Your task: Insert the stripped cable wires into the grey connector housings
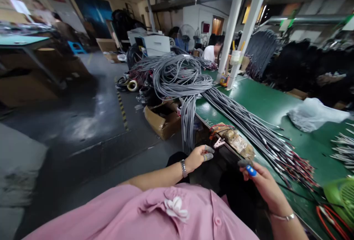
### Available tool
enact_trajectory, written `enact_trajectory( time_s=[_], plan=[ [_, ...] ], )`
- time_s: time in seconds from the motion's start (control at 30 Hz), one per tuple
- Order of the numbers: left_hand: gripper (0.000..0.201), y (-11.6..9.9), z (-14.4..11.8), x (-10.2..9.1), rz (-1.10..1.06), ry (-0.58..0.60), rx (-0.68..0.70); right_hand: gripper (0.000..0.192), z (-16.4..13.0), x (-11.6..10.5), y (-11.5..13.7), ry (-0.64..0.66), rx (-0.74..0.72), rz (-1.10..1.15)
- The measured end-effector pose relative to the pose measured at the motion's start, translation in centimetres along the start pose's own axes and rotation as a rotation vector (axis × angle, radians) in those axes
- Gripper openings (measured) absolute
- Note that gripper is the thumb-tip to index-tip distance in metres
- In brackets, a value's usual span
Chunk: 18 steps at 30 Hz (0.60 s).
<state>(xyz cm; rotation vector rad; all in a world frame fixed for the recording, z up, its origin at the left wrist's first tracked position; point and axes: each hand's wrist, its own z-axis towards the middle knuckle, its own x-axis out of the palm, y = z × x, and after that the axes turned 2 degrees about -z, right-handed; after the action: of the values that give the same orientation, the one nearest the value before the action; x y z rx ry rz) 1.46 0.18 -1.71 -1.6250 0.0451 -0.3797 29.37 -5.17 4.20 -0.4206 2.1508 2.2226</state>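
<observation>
My left hand (195,158) reaches forward over the floor side of the green table. Grey covers sit on its fingertips, and the thumb and finger are apart with nothing visible between them. A pink clip (219,143) at the table edge is just beyond those fingertips. My right hand (260,177) is beside the table edge, its fingers pressed together. There is a grey cover on one of its fingers and a blue piece (251,170) with a pale mark at its fingertips; I cannot tell whether it is worn or held. A tape-wrapped brown block (235,142) lies close by.
Long grey cables (238,112) run along the green table (257,96), their stripped ends toward me. A large cable coil (179,74) hangs over the far end. Below stands an open cardboard box (163,124). A plastic bag (312,114) and a green fan (340,195) are right.
</observation>
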Motion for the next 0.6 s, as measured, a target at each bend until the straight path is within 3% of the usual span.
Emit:
enact_trajectory(
  time_s=[0.07,0.17,0.33,0.47,0.6],
  plan=[
    [0.035,-0.8,-0.2,0.1,0.058,0.016,0.013,0.024,0.2,-2.4,1.8,0.023,-0.058,-0.112],
    [0.032,-1.7,0.0,-0.1,0.155,0.052,0.043,0.030,1.3,-6.0,3.2,-0.185,-0.118,-0.295],
    [0.029,-4.3,2.0,-1.1,0.388,0.155,0.128,0.029,3.5,-11.0,0.7,-0.516,-0.202,-0.635],
    [0.032,-7.8,5.0,-1.1,0.585,0.211,0.271,0.031,3.9,-12.7,-2.0,-0.696,-0.303,-0.835],
    [0.035,-10.4,9.7,0.7,0.734,0.224,0.410,0.033,3.8,-13.2,-2.6,-0.823,-0.359,-0.811]
  ],
)
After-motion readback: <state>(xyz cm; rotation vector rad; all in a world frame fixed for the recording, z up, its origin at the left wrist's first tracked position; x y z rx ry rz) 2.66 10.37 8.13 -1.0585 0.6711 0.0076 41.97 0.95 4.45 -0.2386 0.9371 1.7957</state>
